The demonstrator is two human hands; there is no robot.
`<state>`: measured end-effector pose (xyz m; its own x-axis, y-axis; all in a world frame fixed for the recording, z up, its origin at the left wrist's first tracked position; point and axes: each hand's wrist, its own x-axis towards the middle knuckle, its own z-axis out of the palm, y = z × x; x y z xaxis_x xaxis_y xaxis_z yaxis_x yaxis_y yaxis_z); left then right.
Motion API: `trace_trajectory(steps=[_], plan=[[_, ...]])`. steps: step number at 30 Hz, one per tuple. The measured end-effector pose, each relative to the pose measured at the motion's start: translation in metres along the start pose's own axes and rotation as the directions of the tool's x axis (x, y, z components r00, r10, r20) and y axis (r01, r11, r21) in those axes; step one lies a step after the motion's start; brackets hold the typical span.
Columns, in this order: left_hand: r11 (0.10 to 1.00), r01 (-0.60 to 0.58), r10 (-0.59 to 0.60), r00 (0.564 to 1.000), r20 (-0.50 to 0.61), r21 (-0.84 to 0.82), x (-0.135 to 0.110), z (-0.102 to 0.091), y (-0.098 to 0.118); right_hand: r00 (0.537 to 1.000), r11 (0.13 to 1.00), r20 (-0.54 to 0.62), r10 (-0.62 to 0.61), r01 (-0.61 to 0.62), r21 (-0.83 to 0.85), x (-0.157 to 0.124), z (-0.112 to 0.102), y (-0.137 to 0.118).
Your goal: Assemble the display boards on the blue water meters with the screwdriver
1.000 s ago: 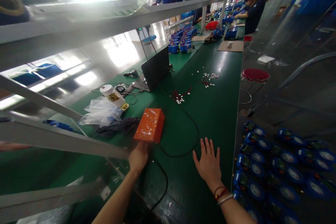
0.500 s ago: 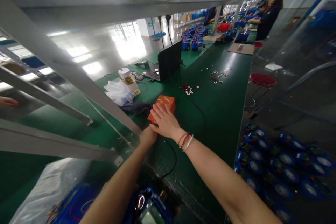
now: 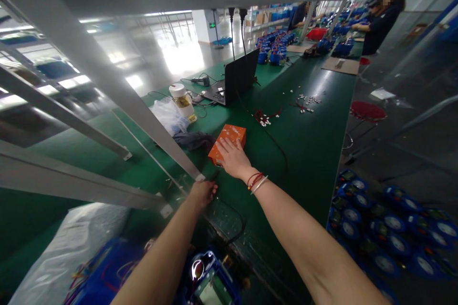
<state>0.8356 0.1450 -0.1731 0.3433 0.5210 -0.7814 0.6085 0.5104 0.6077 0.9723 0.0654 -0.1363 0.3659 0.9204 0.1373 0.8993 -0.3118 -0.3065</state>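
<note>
An orange box rests on the green tabletop, with my right hand laid over its near side, fingers spread. My left hand is just nearer than the box, beside the foot of a grey metal post, its fingers curled. A dark, thin end pokes out past those fingers, and a black cable loops away from the same hand, which appears to grip it. Below, between my forearms, lies a blue device with a display, partly cut off by the frame.
Grey shelf posts slant across the left. Behind the box stand a laptop, a lidded jar and a plastic bag. Red wires with white connectors lie farther right. Several blue units sit low at right. Co-workers are farther off.
My left hand has come away from the box toward me, and a dark end now shows at its fingers. My right hand stays on the box. The view has shifted slightly.
</note>
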Motion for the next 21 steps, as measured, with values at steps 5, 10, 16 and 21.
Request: trace_trajectory(steps=[5, 10, 16, 21], plan=[[0.999, -0.016, 0.015, 0.999, -0.034, -0.03, 0.001, -0.004, 0.001, 1.0, 1.0, 0.001, 0.008, -0.008, 0.015, 0.0, 0.0, -0.001], [0.995, 0.039, -0.031, 0.996, 0.087, -0.088, -0.01, -0.011, 0.01, 1.0, 0.999, 0.002, 0.012, -0.012, 0.037, 0.0, -0.002, -0.001], [0.985, 0.049, -0.024, 0.988, 0.151, -0.163, -0.024, -0.015, 0.016, 1.0, 0.995, 0.011, 0.025, -0.026, 0.099, -0.002, -0.002, -0.001], [0.977, -0.018, 0.059, 0.979, 0.193, -0.212, -0.042, -0.019, 0.016, 0.999, 0.971, 0.014, 0.049, -0.051, 0.233, 0.003, -0.006, 0.001]])
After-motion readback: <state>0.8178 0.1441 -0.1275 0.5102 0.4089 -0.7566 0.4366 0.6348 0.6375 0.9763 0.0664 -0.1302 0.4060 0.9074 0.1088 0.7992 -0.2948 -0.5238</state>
